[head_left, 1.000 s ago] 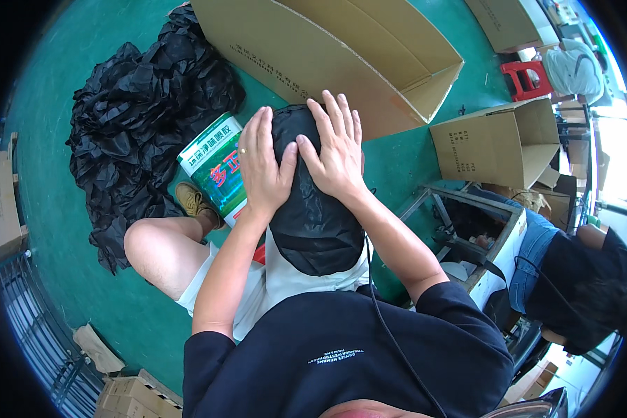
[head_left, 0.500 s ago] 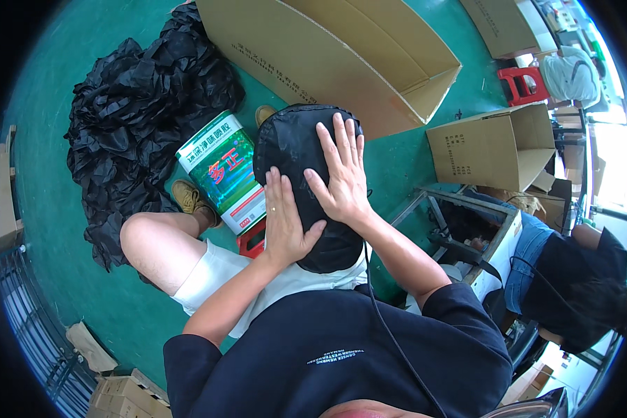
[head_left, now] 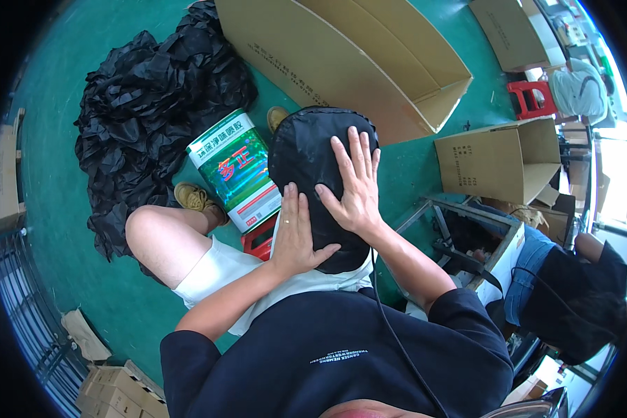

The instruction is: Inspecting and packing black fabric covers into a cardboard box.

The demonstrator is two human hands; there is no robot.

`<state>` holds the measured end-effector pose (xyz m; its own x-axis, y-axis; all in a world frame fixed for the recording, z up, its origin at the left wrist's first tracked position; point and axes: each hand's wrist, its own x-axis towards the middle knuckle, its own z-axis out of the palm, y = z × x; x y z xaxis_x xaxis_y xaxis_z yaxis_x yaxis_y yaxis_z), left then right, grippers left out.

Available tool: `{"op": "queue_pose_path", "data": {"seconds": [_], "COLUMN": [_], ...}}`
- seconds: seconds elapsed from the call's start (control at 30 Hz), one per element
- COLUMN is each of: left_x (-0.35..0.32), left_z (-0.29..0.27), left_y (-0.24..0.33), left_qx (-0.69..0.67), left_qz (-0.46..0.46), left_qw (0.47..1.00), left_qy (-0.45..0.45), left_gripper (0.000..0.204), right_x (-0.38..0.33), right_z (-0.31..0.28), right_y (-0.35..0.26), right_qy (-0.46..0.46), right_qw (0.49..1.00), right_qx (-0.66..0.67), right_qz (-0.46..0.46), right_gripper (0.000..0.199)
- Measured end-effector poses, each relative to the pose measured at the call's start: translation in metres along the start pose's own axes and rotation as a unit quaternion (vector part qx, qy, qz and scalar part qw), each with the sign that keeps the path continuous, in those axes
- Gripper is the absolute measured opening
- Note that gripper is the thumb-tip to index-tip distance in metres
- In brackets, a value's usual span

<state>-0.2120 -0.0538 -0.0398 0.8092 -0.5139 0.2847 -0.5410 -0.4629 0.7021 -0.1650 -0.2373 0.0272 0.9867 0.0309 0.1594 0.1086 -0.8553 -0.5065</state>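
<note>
- Compared with a second ago, when both hands lay together over the far end, we see the left hand (head_left: pixel 296 237) lower, along the near left part of the black padded piece (head_left: pixel 303 153).
- The right hand (head_left: pixel 355 195) rests higher, on its right side; both lie flat, fingers extended, neither closed around anything.
- The piece shows a broader face now, its near end over the white shorts (head_left: pixel 219 268) in our lap.
- To us, this spread suggests the work is pressing or smoothing the cover across its width.
- Since half a second ago, both hands sit slightly nearer our body on the piece.
- The green-and-white tin (head_left: pixel 233 171) and crumpled black fabric (head_left: pixel 153 90) remain at left.
</note>
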Motion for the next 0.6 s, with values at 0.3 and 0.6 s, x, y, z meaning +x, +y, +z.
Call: {"op": "queue_pose_path", "data": {"seconds": [0.3,0.6], "left_x": [0.061,0.149], "left_z": [-0.091,-0.180], "left_y": [-0.048,-0.300], "left_qx": [0.009,0.273], "left_qz": [0.092,-0.300], "left_qw": [0.995,0.909], "left_qy": [-0.032,-0.100], "left_gripper": [0.046,0.042], "right_x": [-0.015,-0.007], "right_z": [-0.004,0.001], "right_y": [-0.001,-0.012], "right_qy": [-0.012,-0.011], "right_qw": [1.000,1.000], "right_qx": [0.003,0.007], "right_qz": [-0.009,-0.004], "right_gripper": [0.089,0.086]}}
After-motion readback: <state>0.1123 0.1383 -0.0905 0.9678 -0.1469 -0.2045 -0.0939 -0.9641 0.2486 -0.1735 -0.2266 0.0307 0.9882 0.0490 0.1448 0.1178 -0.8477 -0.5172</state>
